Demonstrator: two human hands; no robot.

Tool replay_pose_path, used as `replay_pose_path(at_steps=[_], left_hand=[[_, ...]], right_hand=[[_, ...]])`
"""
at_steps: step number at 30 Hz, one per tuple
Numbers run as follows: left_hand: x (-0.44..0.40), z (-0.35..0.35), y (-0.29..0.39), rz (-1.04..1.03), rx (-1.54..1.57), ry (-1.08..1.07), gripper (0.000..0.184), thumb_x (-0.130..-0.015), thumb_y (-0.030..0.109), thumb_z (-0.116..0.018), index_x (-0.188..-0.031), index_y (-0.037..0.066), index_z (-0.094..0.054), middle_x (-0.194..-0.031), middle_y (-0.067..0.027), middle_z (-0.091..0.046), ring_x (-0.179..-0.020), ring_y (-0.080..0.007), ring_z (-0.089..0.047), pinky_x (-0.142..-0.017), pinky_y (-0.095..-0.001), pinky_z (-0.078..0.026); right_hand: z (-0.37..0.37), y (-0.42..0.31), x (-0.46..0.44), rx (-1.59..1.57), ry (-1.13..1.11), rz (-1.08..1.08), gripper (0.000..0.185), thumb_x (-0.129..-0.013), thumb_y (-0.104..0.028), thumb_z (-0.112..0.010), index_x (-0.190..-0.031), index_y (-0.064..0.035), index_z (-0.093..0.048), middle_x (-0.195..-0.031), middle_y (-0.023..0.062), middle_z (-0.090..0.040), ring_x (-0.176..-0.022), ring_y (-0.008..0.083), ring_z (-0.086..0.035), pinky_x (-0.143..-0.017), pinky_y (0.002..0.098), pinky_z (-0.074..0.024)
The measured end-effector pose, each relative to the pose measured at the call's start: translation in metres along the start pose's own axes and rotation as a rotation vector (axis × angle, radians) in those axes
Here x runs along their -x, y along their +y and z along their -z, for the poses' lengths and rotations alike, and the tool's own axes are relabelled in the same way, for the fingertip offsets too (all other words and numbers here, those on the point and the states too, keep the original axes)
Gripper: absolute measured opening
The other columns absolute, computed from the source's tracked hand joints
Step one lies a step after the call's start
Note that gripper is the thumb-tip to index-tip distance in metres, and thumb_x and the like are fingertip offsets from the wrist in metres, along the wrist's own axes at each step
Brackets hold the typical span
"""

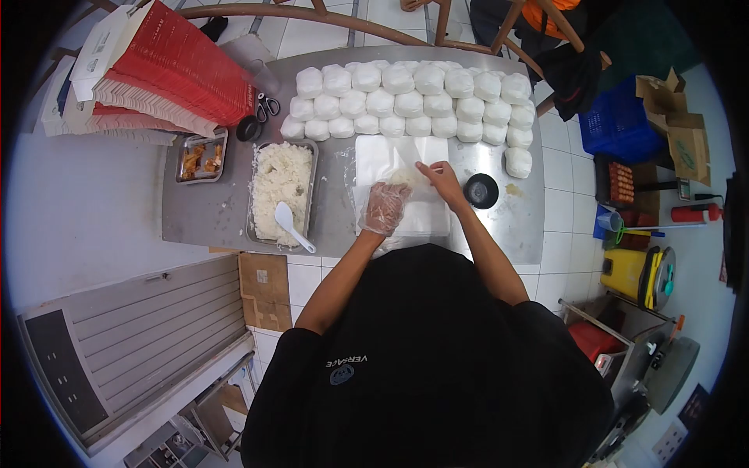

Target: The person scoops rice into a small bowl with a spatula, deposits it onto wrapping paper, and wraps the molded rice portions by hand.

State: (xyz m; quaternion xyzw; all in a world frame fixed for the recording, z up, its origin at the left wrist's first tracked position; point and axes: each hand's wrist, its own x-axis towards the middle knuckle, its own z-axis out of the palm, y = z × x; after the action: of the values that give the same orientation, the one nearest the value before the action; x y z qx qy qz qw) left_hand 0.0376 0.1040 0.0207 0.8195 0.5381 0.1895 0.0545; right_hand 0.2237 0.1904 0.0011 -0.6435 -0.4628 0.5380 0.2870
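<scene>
My left hand [386, 208], in a clear plastic glove, rests on the white sheets [425, 222], its fingers bent over a small mound of rice [403, 179]. Bare, my right hand [443, 182] has thumb and forefinger together at the right side of the rice; whether they pinch the thin paper is too small to tell. A black bowl [480, 191] stands just right of that hand. On the left is a metal tray of rice [278, 179] with a white spoon [292, 225] lying in it. White wrapped bundles [409, 104] are lined up in rows beyond the sheets.
A tall stack of red and white boxes [175, 70] fills the table's back left. Near it are black-handled scissors [267, 106] and a container of brown food [202, 157]. Wooden chairs [312, 17] stand behind the table [211, 218]. A blue crate [620, 121] is on the right.
</scene>
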Motion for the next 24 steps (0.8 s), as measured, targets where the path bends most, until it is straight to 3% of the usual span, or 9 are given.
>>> replay_pose_path(at_steps=[1, 5, 10, 13, 16, 19, 20, 22, 24], left_hand=[[-0.001, 0.001, -0.001, -0.016, 0.013, -0.01, 0.029, -0.078, 0.01, -0.058, -0.106, 0.012, -0.067, -0.11, -0.0063, -0.067, -0.102, -0.0236, -0.062, -0.096, -0.045, -0.041], [-0.007, -0.003, -0.01, -0.044, 0.032, 0.056, 0.03, -0.075, 0.009, -0.06, -0.102, 0.015, -0.071, -0.1, -0.0059, -0.071, -0.09, -0.0264, -0.065, -0.089, -0.0452, -0.045], [-0.021, -0.001, -0.02, -0.071, 0.035, 0.023, 0.017, -0.078, 0.015, -0.061, -0.09, 0.013, -0.071, -0.083, -0.0084, -0.071, -0.076, -0.028, -0.067, -0.079, -0.0414, -0.05], [-0.025, -0.001, -0.02, -0.029, 0.09, 0.039, 0.014, -0.075, 0.018, -0.065, -0.086, 0.013, -0.073, -0.082, -0.009, -0.071, -0.075, -0.0283, -0.066, -0.077, -0.0428, -0.049], [-0.025, -0.003, -0.021, 0.032, 0.113, -0.019, 0.013, -0.077, 0.022, -0.066, -0.084, 0.012, -0.072, -0.081, -0.0092, -0.071, -0.076, -0.0297, -0.066, -0.076, -0.0439, -0.049], [-0.023, -0.004, -0.022, 0.016, 0.071, -0.03, 0.015, -0.079, 0.026, -0.068, -0.082, 0.012, -0.071, -0.08, -0.0089, -0.07, -0.075, -0.03, -0.065, -0.076, -0.045, -0.048], [-0.024, -0.004, -0.022, 0.016, 0.068, -0.028, 0.015, -0.079, 0.026, -0.068, -0.082, 0.012, -0.071, -0.08, -0.0089, -0.07, -0.075, -0.03, -0.065, -0.076, -0.045, -0.048], [-0.022, -0.008, -0.021, 0.039, 0.102, 0.009, 0.016, -0.08, 0.029, -0.066, -0.082, 0.013, -0.071, -0.08, -0.0093, -0.07, -0.075, -0.0306, -0.065, -0.079, -0.0442, -0.048], [-0.024, -0.006, -0.023, 0.063, 0.1, -0.051, 0.019, -0.081, 0.031, -0.065, -0.084, 0.014, -0.072, -0.082, -0.0085, -0.07, -0.079, -0.0297, -0.065, -0.084, -0.045, -0.045]], right_hand=[[-0.002, -0.006, 0.0, 0.095, -0.105, 0.013, 0.08, -0.074, -0.052, -0.079, -0.121, 0.0059, -0.052, -0.094, 0.0159, -0.065, -0.089, 0.024, -0.062, -0.081, 0.0329, -0.0492], [-0.009, -0.029, -0.003, 0.374, -0.066, 0.2, 0.077, -0.076, -0.041, -0.078, -0.128, 0.0053, -0.046, -0.098, 0.0215, -0.067, -0.097, 0.0319, -0.065, -0.087, 0.0381, -0.0502], [-0.007, -0.01, -0.028, 0.398, -0.079, 0.307, 0.049, -0.078, -0.02, -0.069, -0.121, -0.0034, -0.053, -0.1, 0.0243, -0.067, -0.099, 0.0404, -0.064, -0.088, 0.0454, -0.05], [0.005, -0.011, -0.023, 0.291, 0.011, 0.173, 0.049, -0.077, -0.016, -0.07, -0.119, -0.0045, -0.05, -0.098, 0.0251, -0.067, -0.099, 0.0412, -0.063, -0.088, 0.0466, -0.0493], [-0.002, -0.011, -0.014, 0.33, -0.002, 0.38, 0.054, -0.075, -0.011, -0.069, -0.122, -0.0032, -0.044, -0.094, 0.0258, -0.067, -0.098, 0.0413, -0.064, -0.088, 0.0459, -0.0493], [0.001, -0.015, -0.009, 0.38, 0.004, 0.248, 0.064, -0.073, -0.011, -0.07, -0.127, -0.0015, -0.036, -0.097, 0.0279, -0.066, -0.101, 0.0411, -0.063, -0.09, 0.0441, -0.0488], [0.002, -0.019, -0.01, 0.379, 0.005, 0.252, 0.064, -0.073, -0.011, -0.07, -0.127, -0.0015, -0.036, -0.097, 0.0279, -0.066, -0.101, 0.0411, -0.063, -0.09, 0.0441, -0.0488], [0.008, -0.015, -0.018, 0.348, 0.031, 0.028, 0.056, -0.073, -0.013, -0.071, -0.121, 0.0035, -0.045, -0.107, 0.0277, -0.064, -0.106, 0.0407, -0.062, -0.094, 0.0427, -0.0479], [0.011, 0.004, -0.039, 0.348, -0.009, 0.148, 0.048, -0.074, -0.014, -0.07, -0.114, 0.0048, -0.051, -0.107, 0.0262, -0.065, -0.108, 0.0398, -0.061, -0.094, 0.0423, -0.0474]])
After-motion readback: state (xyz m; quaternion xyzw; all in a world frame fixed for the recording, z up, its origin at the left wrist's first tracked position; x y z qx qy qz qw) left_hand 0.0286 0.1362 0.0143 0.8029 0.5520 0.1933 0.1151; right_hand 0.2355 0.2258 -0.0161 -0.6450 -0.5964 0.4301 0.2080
